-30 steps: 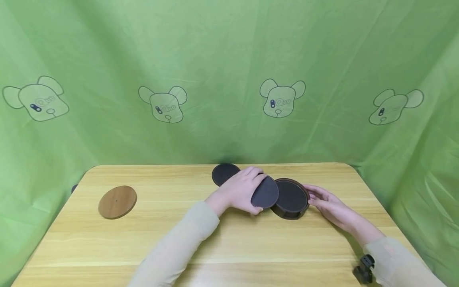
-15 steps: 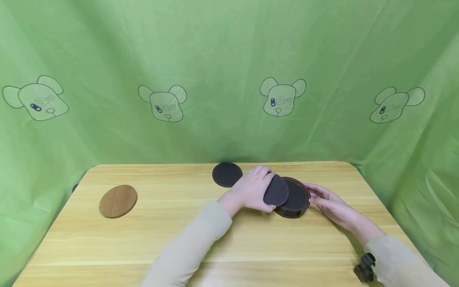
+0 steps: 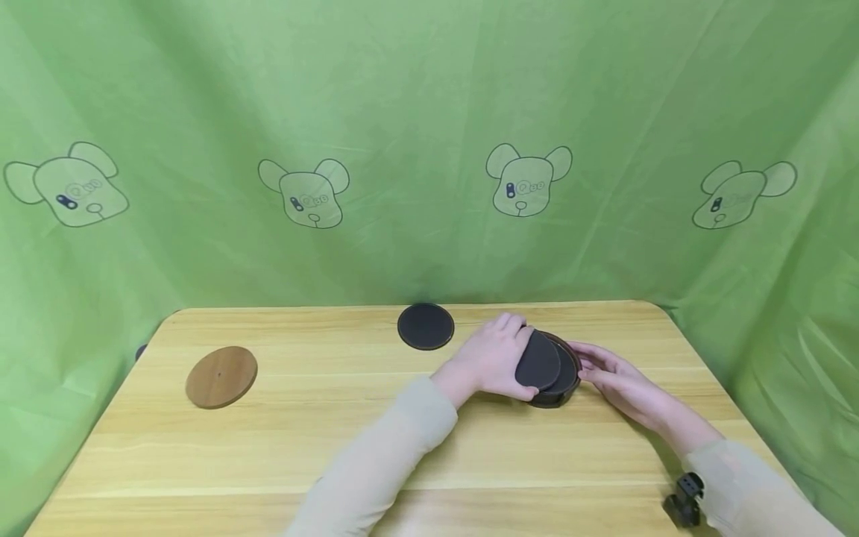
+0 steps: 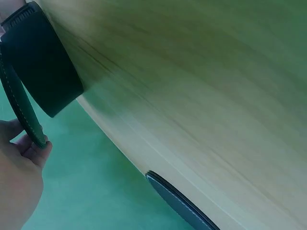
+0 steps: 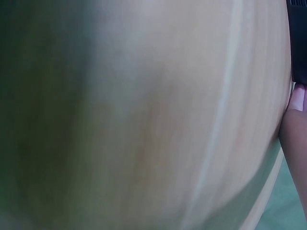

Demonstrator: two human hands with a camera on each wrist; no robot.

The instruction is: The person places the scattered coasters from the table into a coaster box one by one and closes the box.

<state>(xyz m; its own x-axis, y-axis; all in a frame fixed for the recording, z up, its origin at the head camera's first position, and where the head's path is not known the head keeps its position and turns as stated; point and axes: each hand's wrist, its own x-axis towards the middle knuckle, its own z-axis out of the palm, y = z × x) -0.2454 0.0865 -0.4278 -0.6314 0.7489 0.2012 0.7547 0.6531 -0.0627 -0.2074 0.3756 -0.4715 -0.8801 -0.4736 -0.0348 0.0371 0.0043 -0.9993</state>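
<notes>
My left hand (image 3: 493, 358) pinches a round black coaster (image 3: 538, 363) by its left edge, thumb in front and fingers behind. The coaster overlaps the round dark coaster holder (image 3: 572, 373). In the left wrist view this coaster (image 4: 21, 108) is tilted at the rim of the holder (image 4: 45, 60), its pale stitching showing. On the far side, my right hand (image 3: 620, 388) grips the holder's right wall between thumb and fingers. Another dark coaster shows inside the holder. At the right border of the right wrist view are part of the right hand (image 5: 295, 129) and the holder (image 5: 300, 43).
Near the table's back edge lies another black coaster (image 3: 426, 327), its edge layered in the left wrist view. A round brown wooden disc (image 3: 221, 377) rests on the left of the wooden table (image 3: 268, 447). Green curtain (image 3: 416, 112) surrounds the back and sides.
My left hand has carried its coaster rightward, from the holder's left edge to over most of it. The black coaster at the back is now fully uncovered. The right hand stays in place.
</notes>
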